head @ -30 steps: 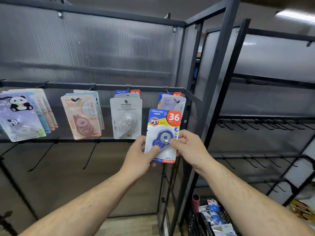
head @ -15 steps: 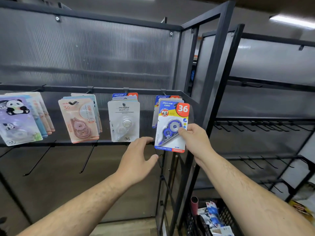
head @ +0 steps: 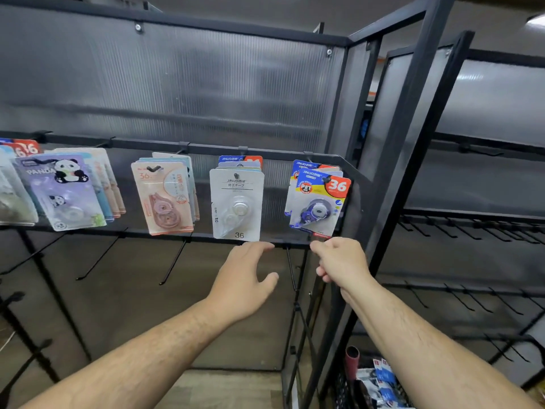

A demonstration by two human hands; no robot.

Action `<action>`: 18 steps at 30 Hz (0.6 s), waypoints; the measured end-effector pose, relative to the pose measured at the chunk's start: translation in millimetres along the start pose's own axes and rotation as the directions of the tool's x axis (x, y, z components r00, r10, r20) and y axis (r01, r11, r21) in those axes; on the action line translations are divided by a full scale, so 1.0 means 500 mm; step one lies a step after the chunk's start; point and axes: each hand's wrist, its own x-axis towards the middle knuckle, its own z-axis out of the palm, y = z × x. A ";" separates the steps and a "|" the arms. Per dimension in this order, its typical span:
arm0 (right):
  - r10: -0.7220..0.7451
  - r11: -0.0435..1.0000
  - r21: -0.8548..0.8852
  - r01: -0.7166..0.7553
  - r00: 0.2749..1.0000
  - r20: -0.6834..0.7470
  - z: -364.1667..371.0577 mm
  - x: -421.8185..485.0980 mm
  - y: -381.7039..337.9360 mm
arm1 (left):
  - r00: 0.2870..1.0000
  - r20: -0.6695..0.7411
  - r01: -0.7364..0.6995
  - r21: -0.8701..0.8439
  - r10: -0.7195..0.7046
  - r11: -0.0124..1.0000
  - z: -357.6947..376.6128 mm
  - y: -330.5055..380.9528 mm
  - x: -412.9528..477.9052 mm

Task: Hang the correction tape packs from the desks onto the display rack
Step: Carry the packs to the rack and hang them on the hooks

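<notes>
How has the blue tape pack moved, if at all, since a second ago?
Yes. The blue pack went up and right, from lower than the white pack to hanging level with it.

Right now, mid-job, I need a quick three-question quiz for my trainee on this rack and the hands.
1. True or false: on the display rack, the blue pack marked 36 hangs furthest right in its row.
2. What does the left hand hold? A) a pack B) nothing C) a price tag
3. Which animal is printed on the purple pack?

Key: 1 true; 2 B; 3 panda.
</notes>
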 end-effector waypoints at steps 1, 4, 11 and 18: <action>-0.033 0.999 -0.029 0.034 0.999 0.026 0.005 -0.003 0.006 | 1.000 -0.001 0.009 0.022 -0.009 1.000 0.000 0.000 -0.004; -0.162 0.969 -0.169 0.183 0.978 0.134 0.018 -0.014 0.014 | 1.000 -0.008 0.024 0.115 -0.023 0.993 -0.001 0.004 -0.021; -0.328 0.740 -0.368 0.563 0.780 0.533 0.096 -0.046 0.034 | 0.990 -0.016 0.132 0.391 -0.137 0.911 -0.031 -0.025 -0.107; -0.325 0.583 -0.280 0.762 0.535 0.779 0.279 -0.140 -0.005 | 0.934 -0.111 0.351 0.477 -0.340 0.806 -0.142 -0.132 -0.256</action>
